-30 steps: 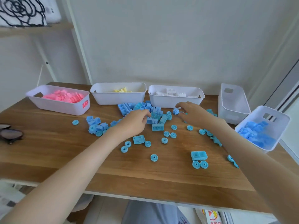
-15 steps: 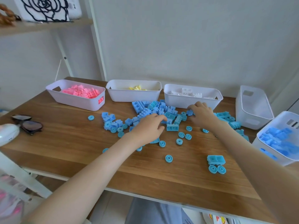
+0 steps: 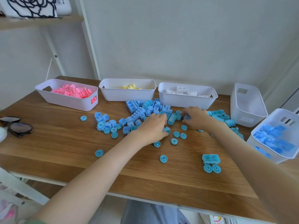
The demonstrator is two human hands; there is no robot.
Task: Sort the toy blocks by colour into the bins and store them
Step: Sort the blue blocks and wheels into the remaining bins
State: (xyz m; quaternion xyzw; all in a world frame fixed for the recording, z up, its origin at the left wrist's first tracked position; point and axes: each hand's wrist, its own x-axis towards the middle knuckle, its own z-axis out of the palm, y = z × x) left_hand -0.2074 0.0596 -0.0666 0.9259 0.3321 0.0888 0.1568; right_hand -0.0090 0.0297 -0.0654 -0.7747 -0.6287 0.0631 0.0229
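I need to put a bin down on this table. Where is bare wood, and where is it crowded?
Bare wood lies between the sunglasses and the blue blocks, in front of the pink-block bin, and along the near table edge. It is crowded around both hands, before the yellow and white bins.

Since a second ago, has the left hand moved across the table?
Yes. The left hand has slid toward the right hand, deeper into the blue block pile in front of the yellow-block bin.

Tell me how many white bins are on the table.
5: pink-block bin back left, yellow-block bin beside it, white-block bin centre back, empty bin right, blue-block bin at the right edge, partly cropped.
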